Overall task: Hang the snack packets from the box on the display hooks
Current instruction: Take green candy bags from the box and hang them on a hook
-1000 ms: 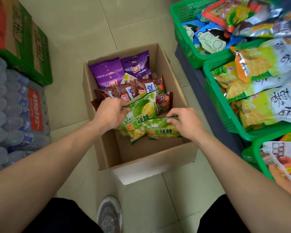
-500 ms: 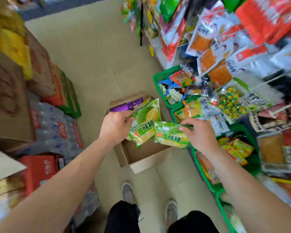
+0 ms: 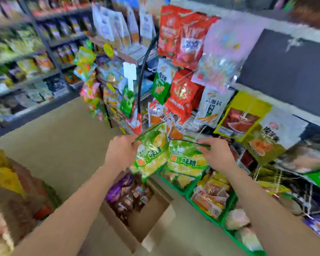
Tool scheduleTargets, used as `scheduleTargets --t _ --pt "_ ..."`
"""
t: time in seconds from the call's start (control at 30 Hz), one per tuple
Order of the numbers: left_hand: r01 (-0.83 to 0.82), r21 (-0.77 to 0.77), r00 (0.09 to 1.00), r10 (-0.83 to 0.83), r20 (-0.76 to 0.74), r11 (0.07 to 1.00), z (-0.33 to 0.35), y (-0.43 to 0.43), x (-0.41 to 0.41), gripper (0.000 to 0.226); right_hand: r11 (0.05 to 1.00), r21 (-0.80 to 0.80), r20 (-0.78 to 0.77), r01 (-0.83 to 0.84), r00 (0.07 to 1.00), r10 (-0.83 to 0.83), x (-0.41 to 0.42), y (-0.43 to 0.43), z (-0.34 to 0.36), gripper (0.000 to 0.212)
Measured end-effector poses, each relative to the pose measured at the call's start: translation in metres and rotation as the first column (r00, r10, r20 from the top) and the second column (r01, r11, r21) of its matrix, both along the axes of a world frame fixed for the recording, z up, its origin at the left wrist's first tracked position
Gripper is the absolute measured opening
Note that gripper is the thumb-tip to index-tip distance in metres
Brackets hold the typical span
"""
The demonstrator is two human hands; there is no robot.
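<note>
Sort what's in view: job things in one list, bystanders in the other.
Job: left hand gripping left green packet; right hand pinching right green packet; box with purple packets; display panel.
Bystanders: green baskets; far shelves; cartons at left.

Single view, head-worn, wide-angle. Lens sits high above the floor and faces forward and somewhat down along both forearms. Left hand [image 3: 121,152] and right hand [image 3: 217,154] sit near frame centre, close to the lens, each holding a green packet [image 3: 151,154]. Hanging packets [image 3: 186,93] fill the upper right, just beyond the hands. Cardboard box [image 3: 150,222] lies low centre, under the arms. Frame edges are bent and smeared.
</note>
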State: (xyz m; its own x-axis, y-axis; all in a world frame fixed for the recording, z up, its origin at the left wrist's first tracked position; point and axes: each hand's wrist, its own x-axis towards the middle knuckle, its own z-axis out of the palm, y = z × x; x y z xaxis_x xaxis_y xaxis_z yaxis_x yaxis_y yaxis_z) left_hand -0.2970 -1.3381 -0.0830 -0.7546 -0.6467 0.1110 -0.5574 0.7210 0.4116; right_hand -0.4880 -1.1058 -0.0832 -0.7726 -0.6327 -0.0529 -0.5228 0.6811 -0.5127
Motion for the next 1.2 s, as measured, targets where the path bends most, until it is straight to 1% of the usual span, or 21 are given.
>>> scheduleTargets --t 0.1,0.17,0.2,0.33,0.5,0.63,0.77,0.87,0.97,1.07,1.2 --pt "0.088 -0.073 0.995 -0.092 -0.049 0.993 0.037 0.003 -0.025 0.024 0.995 -0.062 -0.062 0.077 0.995 -0.081 -0.012 0.026 0.039 0.024" --pt "0.157 -0.093 0.983 -0.165 -0.08 0.983 0.06 0.01 -0.042 0.017 0.988 -0.122 -0.134 0.098 0.984 -0.114 -0.022 0.044 0.063 0.022" --pt "0.186 -0.09 0.977 -0.194 -0.087 0.978 0.07 0.015 -0.051 0.019 0.984 -0.149 -0.157 0.102 0.98 -0.126 -0.028 0.053 0.074 0.02" --pt "0.269 -0.099 0.956 -0.278 -0.092 0.958 0.098 0.031 -0.087 0.024 0.964 -0.215 -0.175 0.158 0.965 -0.197 -0.056 0.084 0.109 0.014" --pt "0.287 -0.082 0.948 -0.295 -0.117 0.954 0.118 0.045 -0.132 0.034 0.935 -0.3 -0.234 0.191 0.935 -0.266 -0.108 0.106 0.137 0.007" --pt "0.293 -0.008 0.947 -0.292 -0.135 0.956 0.132 0.053 -0.169 0.036 0.915 -0.344 -0.227 0.21 0.927 -0.298 -0.151 0.113 0.155 0.01" --pt "0.292 0.008 0.951 -0.29 -0.107 0.956 0.14 0.052 -0.197 0.044 0.896 -0.397 -0.226 0.199 0.925 -0.305 -0.191 0.109 0.168 0.016" --pt "0.293 -0.023 0.943 -0.293 -0.156 0.956 0.143 0.048 -0.212 0.037 0.901 -0.395 -0.246 0.18 0.924 -0.293 -0.216 0.098 0.175 0.016" --pt "0.304 -0.053 0.936 -0.308 -0.17 0.951 0.146 0.046 -0.222 0.029 0.908 -0.386 -0.257 0.165 0.926 -0.278 -0.234 0.086 0.18 0.014" --pt "0.305 -0.053 0.929 -0.309 -0.203 0.951 0.147 0.042 -0.232 0.029 0.906 -0.394 -0.273 0.157 0.921 -0.278 -0.245 0.078 0.185 0.013" --pt "0.338 -0.077 0.911 -0.347 -0.224 0.938 0.15 0.037 -0.244 0.025 0.888 -0.432 -0.286 0.155 0.911 -0.298 -0.251 0.072 0.189 0.019"
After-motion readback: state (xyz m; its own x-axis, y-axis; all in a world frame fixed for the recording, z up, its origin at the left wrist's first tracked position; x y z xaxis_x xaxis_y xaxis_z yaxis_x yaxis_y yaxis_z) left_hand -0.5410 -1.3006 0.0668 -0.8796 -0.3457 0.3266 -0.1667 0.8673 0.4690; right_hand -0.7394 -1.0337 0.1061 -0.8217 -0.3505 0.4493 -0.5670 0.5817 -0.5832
